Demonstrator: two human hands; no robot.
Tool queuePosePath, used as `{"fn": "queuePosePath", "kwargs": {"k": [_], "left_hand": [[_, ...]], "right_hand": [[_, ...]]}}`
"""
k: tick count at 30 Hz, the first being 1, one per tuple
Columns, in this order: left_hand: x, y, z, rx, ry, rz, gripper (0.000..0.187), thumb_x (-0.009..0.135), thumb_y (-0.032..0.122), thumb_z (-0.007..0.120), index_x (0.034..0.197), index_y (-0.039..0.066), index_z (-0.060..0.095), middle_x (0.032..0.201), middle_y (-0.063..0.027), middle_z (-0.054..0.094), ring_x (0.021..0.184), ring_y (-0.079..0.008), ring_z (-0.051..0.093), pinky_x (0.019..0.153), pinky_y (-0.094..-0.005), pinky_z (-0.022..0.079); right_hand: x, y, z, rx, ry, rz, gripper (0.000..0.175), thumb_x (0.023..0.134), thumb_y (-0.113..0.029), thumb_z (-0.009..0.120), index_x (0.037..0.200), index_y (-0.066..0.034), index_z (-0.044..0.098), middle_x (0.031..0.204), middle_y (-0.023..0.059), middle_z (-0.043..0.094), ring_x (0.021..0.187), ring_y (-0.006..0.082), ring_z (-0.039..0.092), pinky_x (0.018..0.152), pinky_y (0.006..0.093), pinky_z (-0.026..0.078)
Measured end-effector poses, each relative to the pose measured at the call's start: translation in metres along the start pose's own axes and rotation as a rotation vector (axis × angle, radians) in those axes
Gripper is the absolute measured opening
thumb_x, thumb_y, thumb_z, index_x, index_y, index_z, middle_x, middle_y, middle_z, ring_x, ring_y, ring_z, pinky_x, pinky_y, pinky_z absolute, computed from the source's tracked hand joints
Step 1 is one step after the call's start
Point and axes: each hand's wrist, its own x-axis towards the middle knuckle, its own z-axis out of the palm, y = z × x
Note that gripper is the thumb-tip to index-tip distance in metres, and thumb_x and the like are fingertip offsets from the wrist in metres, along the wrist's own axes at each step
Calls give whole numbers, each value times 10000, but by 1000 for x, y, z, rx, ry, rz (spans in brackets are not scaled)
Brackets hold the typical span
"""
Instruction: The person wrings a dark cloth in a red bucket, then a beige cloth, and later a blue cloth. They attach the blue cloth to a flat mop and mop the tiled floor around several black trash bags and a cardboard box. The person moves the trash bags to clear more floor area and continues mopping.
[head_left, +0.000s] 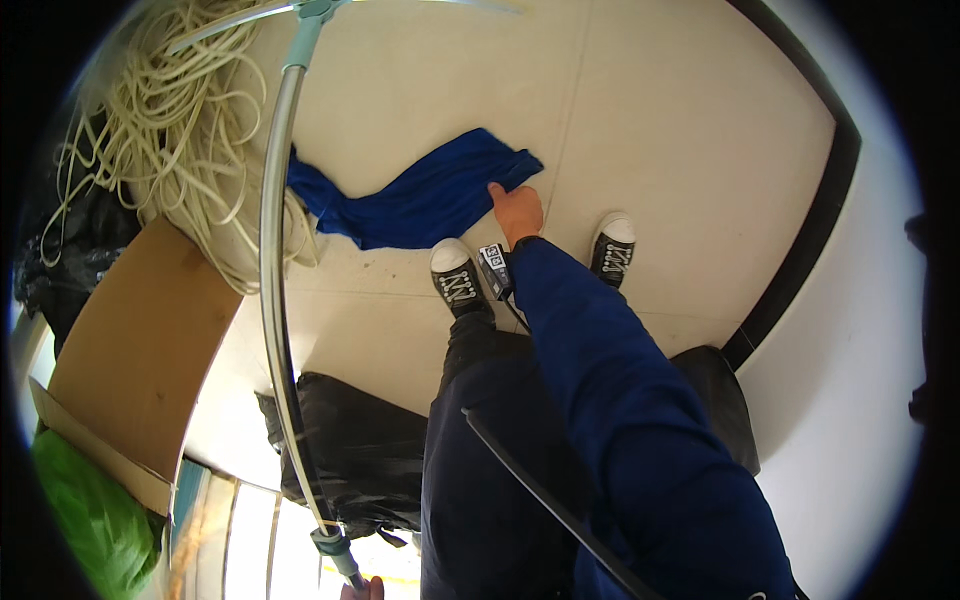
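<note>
At the bottom edge, partly cut off, my left hand (364, 589) grips the lower end of a telescopic metal pole (271, 225). The pole rises up the left side of the view to a grey-green plastic head (311, 22) with thin arms spreading sideways. A dark blue cloth (420, 199) lies crumpled on the floor in front of my shoes. My right hand (519, 211), fingers curled, overlaps the cloth's right edge. Its fingertips are hidden, so whether it grips the cloth cannot be told. A small black device (495, 271) with printed codes sits at the right wrist.
Pale hose or cable (176, 120) lies in loose coils at upper left. Beneath it stand a cardboard box (142, 345) and a green bag (94, 510). Black plastic bags (352, 442) lie beside my legs. A white wall (847, 315) with black skirting (817, 225) curves along the right.
</note>
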Motion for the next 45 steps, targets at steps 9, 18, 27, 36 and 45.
{"fn": "queuePosePath", "kwargs": {"k": [9, 18, 27, 36, 45], "left_hand": [[-30, 5, -13, -289, -67, -75, 229, 731, 58, 646, 653, 64, 431, 506, 26, 405, 382, -48, 358, 357, -222, 276], [-51, -9, -68, -286, -125, 188, 240, 713, 152, 668, 638, 13, 487, 491, 14, 388, 492, -60, 326, 426, -273, 268], [-66, -41, -145, -354, -77, 636, 261, 706, 152, 653, 586, 12, 469, 468, -33, 442, 437, -98, 429, 418, -292, 324], [-67, -59, -154, -675, -302, 736, 201, 691, 118, 662, 618, -2, 517, 493, 8, 399, 487, -53, 382, 443, -263, 327], [-38, -73, -160, -292, -54, 1108, 301, 686, 189, 672, 569, 42, 437, 484, -54, 276, 467, -75, 335, 427, -286, 268]], "right_hand": [[-88, -56, -76, 1678, -780, 118, 295, 803, -159, 423, 1043, -32, 538, 1076, 91, 574, 957, 210, 539, 844, 356, 408], [-267, -169, -254, 1388, -861, 5, 310, 831, -114, 583, 1110, -3, 507, 1056, 65, 570, 934, 159, 557, 809, 307, 446], [-373, -221, -477, 795, -198, -455, 314, 886, -347, 515, 895, -41, 586, 852, 22, 611, 747, 106, 574, 678, 254, 479], [-417, -217, -607, 1181, -520, -480, 524, 908, -400, 421, 1214, 25, 438, 1207, 155, 504, 1084, 278, 509, 948, 378, 400], [-453, -311, -560, 1176, -460, -720, 339, 832, -407, 580, 787, -71, 572, 655, 3, 562, 567, 111, 539, 527, 259, 473]]}}
